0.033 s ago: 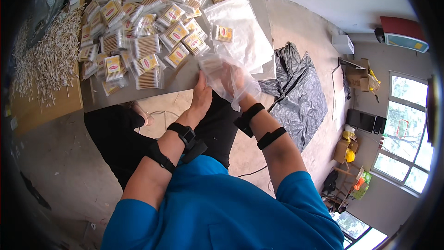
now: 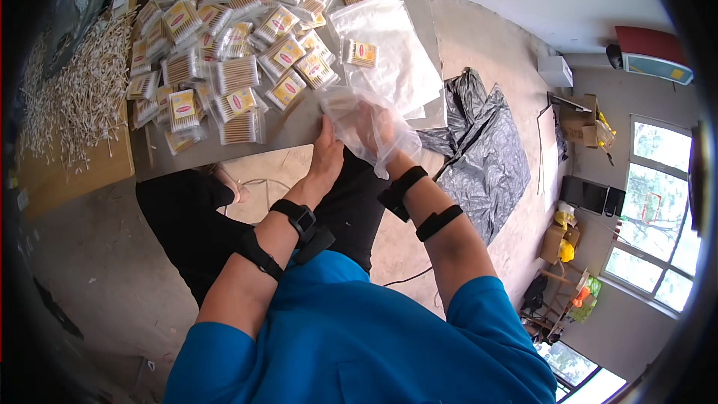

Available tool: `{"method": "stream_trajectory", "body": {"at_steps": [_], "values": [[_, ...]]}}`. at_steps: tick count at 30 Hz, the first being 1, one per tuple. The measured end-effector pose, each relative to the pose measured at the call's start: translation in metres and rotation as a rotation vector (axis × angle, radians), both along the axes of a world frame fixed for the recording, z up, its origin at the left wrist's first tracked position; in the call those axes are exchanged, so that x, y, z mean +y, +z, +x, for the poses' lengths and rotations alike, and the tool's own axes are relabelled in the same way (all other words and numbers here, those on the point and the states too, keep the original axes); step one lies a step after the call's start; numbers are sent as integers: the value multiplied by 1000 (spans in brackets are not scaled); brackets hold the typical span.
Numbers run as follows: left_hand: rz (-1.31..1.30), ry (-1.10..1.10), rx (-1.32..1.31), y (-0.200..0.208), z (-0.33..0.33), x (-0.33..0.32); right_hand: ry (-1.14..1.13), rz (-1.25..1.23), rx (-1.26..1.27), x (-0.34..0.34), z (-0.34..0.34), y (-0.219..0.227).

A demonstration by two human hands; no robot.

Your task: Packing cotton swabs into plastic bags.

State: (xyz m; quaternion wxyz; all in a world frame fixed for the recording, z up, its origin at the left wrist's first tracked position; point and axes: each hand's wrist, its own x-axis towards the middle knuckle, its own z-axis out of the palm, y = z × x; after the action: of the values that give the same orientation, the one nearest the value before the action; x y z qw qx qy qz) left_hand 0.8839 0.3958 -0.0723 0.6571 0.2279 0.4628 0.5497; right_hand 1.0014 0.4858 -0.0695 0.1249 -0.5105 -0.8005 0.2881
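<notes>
At the table's front edge, a clear plastic bag (image 2: 345, 114) hangs between my hands. My left hand (image 2: 327, 157) pinches its near left side, fingers closed on the film. Inside the bag is my right hand (image 2: 380, 126), covered past the wrist by cloudy plastic, so its finger pose is unclear. Just beyond and to the left, many small clear packs of cotton swabs (image 2: 238, 75) with yellow labels lie heaped. Flat clear bags (image 2: 400, 78) are stacked beyond my right hand, with a single swab pack (image 2: 362, 54) resting on top.
Loose cotton swabs (image 2: 82, 97) cover the wooden board at the far left, beside the grey tabletop (image 2: 168, 168). A crumpled black plastic sheet (image 2: 490, 157) lies on the floor to the right. Cardboard boxes (image 2: 580, 126) stand along the right wall, near windows.
</notes>
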Motion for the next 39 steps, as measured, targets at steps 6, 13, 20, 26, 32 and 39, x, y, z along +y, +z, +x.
{"method": "stream_trajectory", "body": {"at_steps": [6,13,20,26,32,39], "values": [[-38,51,59,-23,3,-7,19,-281,589,-6,-20,16],[-210,65,-77,15,6,-5,-157,-232,375,-2,19,-10],[-27,152,38,-26,13,-11,-33,-142,395,0,14,-17],[-50,44,-85,6,3,-12,-234,-539,637,0,4,8],[-87,26,-114,13,-7,-15,114,-132,-82,11,19,-2],[-37,24,-134,8,-8,-19,302,-78,-160,10,7,-4]]}}
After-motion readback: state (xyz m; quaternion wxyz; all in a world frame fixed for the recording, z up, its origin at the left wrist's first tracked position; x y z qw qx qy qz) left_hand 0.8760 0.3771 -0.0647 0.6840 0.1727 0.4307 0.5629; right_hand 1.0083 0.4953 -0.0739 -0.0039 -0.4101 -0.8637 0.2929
